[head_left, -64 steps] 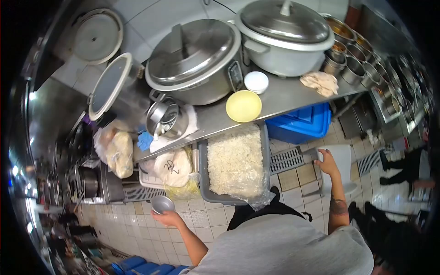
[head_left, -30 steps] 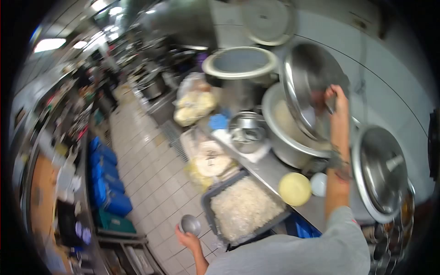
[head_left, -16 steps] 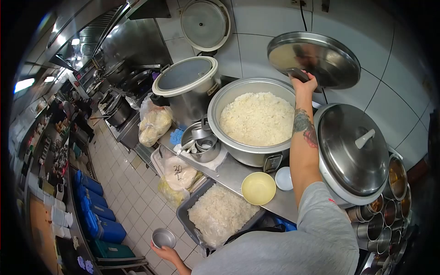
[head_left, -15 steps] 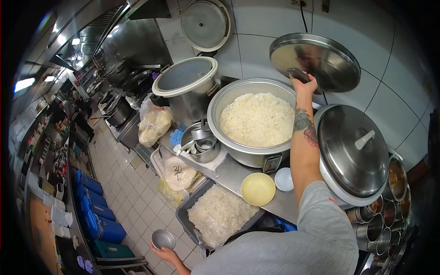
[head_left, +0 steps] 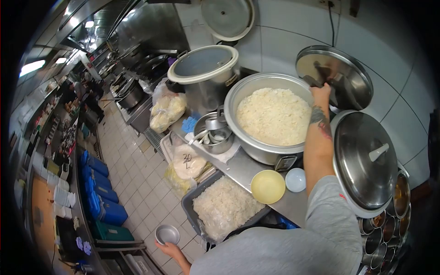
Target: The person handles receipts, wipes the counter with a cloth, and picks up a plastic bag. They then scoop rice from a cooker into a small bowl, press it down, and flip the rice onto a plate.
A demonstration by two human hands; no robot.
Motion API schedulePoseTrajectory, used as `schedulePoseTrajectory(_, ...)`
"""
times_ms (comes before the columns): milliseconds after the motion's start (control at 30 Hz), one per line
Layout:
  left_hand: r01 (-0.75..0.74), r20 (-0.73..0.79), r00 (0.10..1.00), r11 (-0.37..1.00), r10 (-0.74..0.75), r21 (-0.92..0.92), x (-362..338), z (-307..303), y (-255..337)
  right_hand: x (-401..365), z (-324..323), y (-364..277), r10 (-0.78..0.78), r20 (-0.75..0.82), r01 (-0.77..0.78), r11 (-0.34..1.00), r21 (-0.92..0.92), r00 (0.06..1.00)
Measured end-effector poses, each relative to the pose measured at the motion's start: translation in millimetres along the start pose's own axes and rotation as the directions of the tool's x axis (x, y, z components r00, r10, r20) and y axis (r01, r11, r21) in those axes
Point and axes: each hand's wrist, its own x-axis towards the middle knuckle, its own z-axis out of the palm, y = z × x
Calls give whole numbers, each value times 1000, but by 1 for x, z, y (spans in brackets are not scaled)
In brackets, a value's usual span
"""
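My right hand (head_left: pixel 321 93) grips the dark handle of a round steel pot lid (head_left: pixel 353 80), tilted up near the tiled wall behind the cooker. In front of it, a large rice cooker (head_left: pixel 233 112) stands uncovered, with white cooked rice (head_left: pixel 274 117) inside. Down at the lower left, my left hand (head_left: pixel 170 250) holds a small metal bowl (head_left: pixel 167 234) above the floor, fingers at its near side. A grey tub (head_left: pixel 189 211) of rice (head_left: pixel 224 204) in clear plastic lies between that hand and the counter.
Beside the cooker stand a yellow bowl (head_left: pixel 267 187), a white bowl (head_left: pixel 295 179) and a steel pot of utensils (head_left: pixel 215 145). A second lidded cooker (head_left: pixel 362 160) is at right, another cooker (head_left: pixel 201 94) behind left. Blue bins (head_left: pixel 112 213) line the aisle; people (head_left: pixel 87 96) stand far off.
My right hand has lowered the lid toward the counter behind the cooker. My view has shifted, moving the scene rightward. The small bowl stays in my left hand.
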Motion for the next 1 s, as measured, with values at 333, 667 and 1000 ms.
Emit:
schedulePoseTrajectory(333,80,30,997,994,-77,-80,39,18,-45,-151,108,-21,100,-429,-180,972,-150,898)
schedulePoseTrajectory(667,102,161,985,957,-59,-270,82,29,-43,-324,39,283,797,265,781,-364,-508,543)
schedulePoseTrajectory(1000,676,673,645,-139,-362,-724,73,-50,-49,-304,3,385,869,27,845,-472,-251,493)
